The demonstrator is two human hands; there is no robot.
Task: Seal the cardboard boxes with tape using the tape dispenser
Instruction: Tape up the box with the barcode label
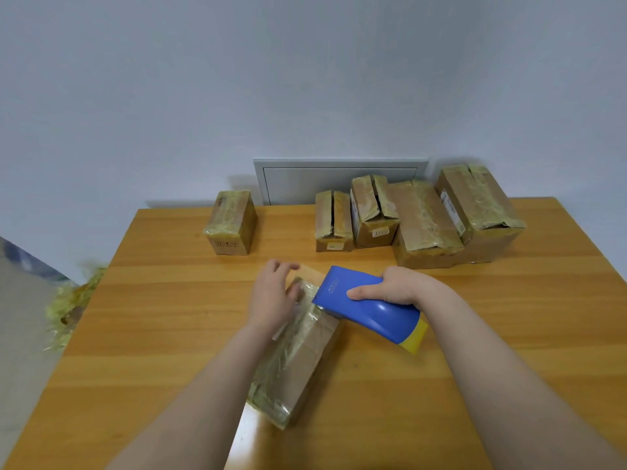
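Cardboard box (305, 361) lay lengthwise on the counter (373, 401), much of it covered in glossy tape. The left hand (271, 296) rested on its far end, fingers loosely spread, steadying it. The right hand (397, 286) gripped the blue tape dispenser (380, 317) around its body, nose touching the box's far right edge. The box looked light and stiff-walled, with slick tape that could let it slide, so a flat press on top seemed best. Other boxes (424, 218) stood well beyond it.
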